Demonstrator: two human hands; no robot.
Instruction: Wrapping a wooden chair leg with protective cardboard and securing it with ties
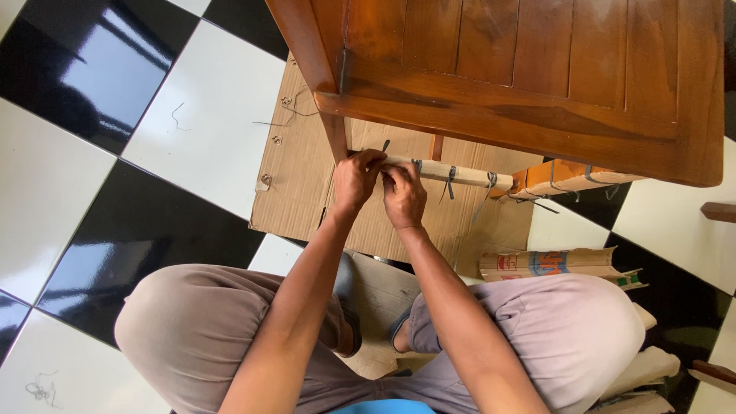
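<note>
Fingers (377,162) of both hands pinch a dark tie at the near end of the pale rung (441,172) under the wooden chair (537,69), left hand (355,180) and right hand (402,195) touching. Wrists bent down, forearms converging from crossed knees. Risk: pulling unevenly could snap the thin tie or slide it off the rung.

Chair (537,69) stands on cardboard sheet (307,176); both hands (379,188) at rung (448,172) beneath seat; folded carton (548,263) right, near knee.

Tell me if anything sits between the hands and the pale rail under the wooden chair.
Nothing visible does. The left hand and right hand are both already on the pale rail, near the chair leg.
</note>
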